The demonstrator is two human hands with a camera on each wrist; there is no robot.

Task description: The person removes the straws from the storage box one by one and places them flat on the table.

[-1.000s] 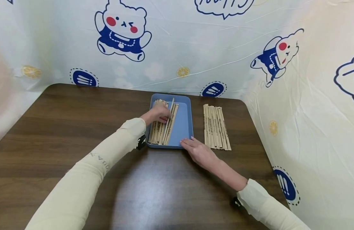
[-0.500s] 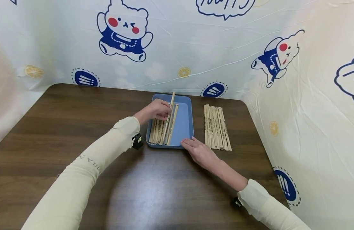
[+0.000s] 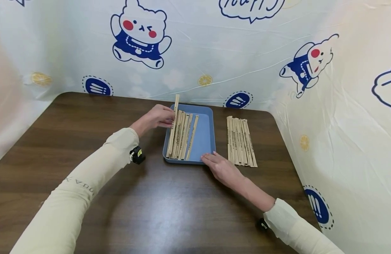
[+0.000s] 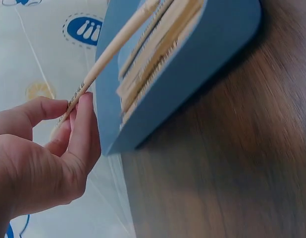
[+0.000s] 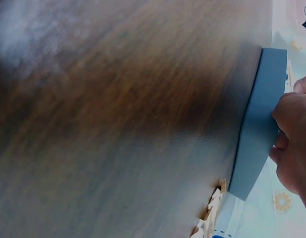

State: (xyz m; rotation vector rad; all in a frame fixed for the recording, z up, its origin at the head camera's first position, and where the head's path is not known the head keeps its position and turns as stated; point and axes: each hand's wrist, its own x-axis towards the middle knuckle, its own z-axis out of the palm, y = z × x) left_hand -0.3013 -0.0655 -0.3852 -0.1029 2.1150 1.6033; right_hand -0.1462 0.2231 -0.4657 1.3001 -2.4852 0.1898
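Left hand (image 3: 158, 115) pinches stick (image 3: 176, 104), patterned sheet (image 3: 195, 46) hanging behind.

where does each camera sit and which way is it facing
Head: worn on the head, facing forward and down at tray, table and backdrop; left hand, right hand and sleeves show.
Left wrist: worn there, facing the left hand pinching a stick, with the tray beyond.
Right wrist: worn there, facing across the table; part of the right hand shows, touching the tray.
Shared: head and left wrist both show the held stick.
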